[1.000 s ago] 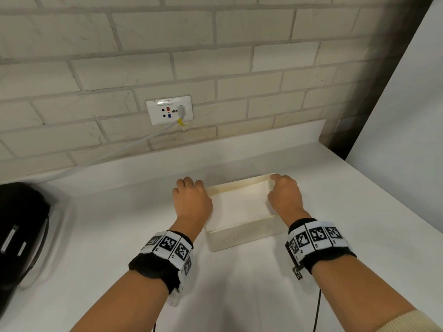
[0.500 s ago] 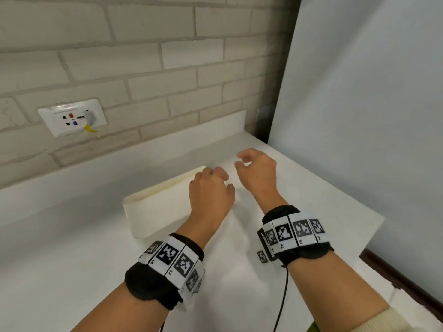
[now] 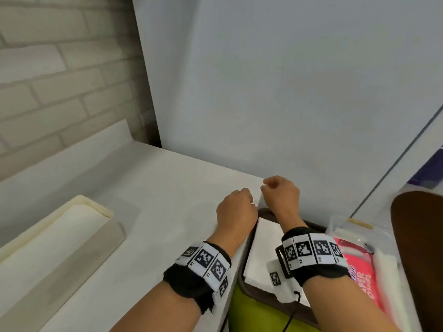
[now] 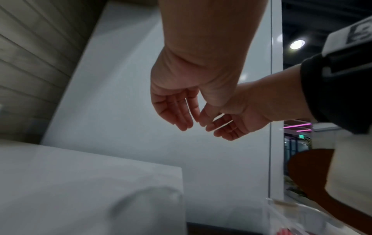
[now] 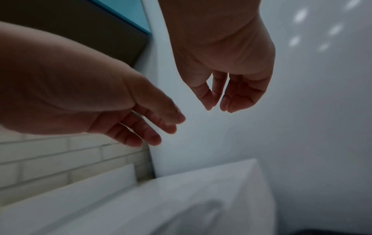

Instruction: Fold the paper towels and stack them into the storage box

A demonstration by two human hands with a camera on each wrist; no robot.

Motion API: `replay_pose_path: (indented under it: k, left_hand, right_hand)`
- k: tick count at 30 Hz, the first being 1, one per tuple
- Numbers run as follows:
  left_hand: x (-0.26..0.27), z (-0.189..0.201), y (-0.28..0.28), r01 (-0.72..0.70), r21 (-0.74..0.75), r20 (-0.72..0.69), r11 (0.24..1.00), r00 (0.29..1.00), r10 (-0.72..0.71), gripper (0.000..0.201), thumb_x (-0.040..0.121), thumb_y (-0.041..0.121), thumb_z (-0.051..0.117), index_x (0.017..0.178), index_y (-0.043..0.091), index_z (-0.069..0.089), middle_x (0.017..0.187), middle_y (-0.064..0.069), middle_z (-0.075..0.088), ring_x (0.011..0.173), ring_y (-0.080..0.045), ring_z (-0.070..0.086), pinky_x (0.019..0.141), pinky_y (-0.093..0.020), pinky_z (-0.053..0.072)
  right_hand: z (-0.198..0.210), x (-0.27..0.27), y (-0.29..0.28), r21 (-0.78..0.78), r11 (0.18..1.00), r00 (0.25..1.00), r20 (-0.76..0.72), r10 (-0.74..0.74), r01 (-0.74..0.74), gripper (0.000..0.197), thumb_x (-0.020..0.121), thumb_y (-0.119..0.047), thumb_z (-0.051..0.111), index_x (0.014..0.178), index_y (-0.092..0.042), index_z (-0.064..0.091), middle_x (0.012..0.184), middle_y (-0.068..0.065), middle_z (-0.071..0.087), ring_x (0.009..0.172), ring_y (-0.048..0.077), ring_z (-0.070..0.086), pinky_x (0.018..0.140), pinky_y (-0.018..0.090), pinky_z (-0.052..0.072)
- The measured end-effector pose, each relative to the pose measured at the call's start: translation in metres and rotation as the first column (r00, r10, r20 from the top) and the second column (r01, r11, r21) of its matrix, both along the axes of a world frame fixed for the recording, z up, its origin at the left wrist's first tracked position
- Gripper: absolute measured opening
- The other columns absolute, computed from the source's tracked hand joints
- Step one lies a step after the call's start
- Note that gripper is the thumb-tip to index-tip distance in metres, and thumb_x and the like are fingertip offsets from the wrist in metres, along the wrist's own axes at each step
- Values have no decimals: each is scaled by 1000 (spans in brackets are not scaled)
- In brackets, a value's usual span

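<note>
Left hand (image 3: 236, 210) and right hand (image 3: 281, 198) hang side by side above the white counter's (image 3: 153, 212) right edge, fingers loosely curled, holding nothing. Stack of white paper towels (image 3: 261, 255) lies below them on a brown tray (image 3: 242, 281). Cream storage box (image 3: 100, 238) sits well apart, on the counter's left.

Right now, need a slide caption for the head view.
Both empty hands, left hand and right hand, hover over the counter edge, storage box at left, paper towels below.

Both arms are held out in front, with the left hand (image 3: 236, 209) and the right hand (image 3: 281, 196) close together, fingers loosely bent, nothing held.
</note>
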State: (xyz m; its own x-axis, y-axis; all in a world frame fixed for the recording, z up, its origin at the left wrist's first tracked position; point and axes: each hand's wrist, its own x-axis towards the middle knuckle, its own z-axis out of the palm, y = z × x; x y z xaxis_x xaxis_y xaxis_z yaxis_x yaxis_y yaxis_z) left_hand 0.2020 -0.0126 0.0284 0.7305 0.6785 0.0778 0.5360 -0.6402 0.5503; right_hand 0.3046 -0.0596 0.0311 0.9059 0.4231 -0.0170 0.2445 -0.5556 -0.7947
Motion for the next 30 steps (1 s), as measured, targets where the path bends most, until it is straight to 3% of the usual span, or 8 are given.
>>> replay_pose_path:
  k: [4,8,9,12,18,23,30]
  left_hand:
    - [40,-21,-26,139,-59,-57,989,988,-142,24,91,13,45,110,10,60,111,-9,65,101,-28,60,73,-30,44]
    - [74,-53,-44,247,-147,-139,958,954,-267,28,91,13,47,117,9,57,119,-11,62,108,-28,59,82,-32,47]
    - [81,-63,-48,258,-178,-165,950,943,-288,29,91,13,48,119,9,55,121,-11,61,110,-28,58,84,-33,47]
    - [100,-92,-54,268,-255,-245,929,912,-330,32,92,14,49,123,8,53,125,-12,58,113,-28,57,87,-34,47]
    - [127,-141,-56,259,-315,-362,913,857,-368,32,93,13,48,123,6,53,126,-14,59,114,-30,57,90,-33,48]
    - [136,-175,-55,245,-370,-427,896,811,-399,31,91,15,51,120,6,53,124,-14,59,112,-29,58,88,-32,48]
    - [141,-194,-50,226,-355,-425,907,825,-371,32,90,12,49,121,7,51,125,-12,54,115,-29,52,91,-34,47]
  right_hand:
    - [-35,34,-43,-117,985,990,-42,-134,128,32,84,-8,52,114,-10,65,115,10,67,106,28,61,84,29,47]
    - [-76,55,-73,-269,950,982,-58,-182,160,27,80,-4,55,104,-9,66,106,17,66,99,30,60,86,31,48]
    - [-86,58,-78,-310,937,981,-54,-184,159,29,81,-4,55,108,-6,66,109,17,66,102,30,60,87,30,47]
    - [-109,64,-84,-435,892,982,-73,-174,125,37,84,-5,53,120,0,56,120,16,63,113,29,58,90,29,46]
    - [-155,73,-83,-595,802,970,-156,-186,58,34,89,-7,46,122,0,48,121,12,61,112,24,59,83,25,46]
    - [-180,74,-86,-672,740,957,-202,-208,19,33,91,-9,43,123,1,48,129,14,51,118,27,55,97,29,48]
    - [-201,77,-86,-735,665,816,-300,-493,132,61,88,-16,46,141,-1,18,141,20,39,129,35,43,105,42,39]
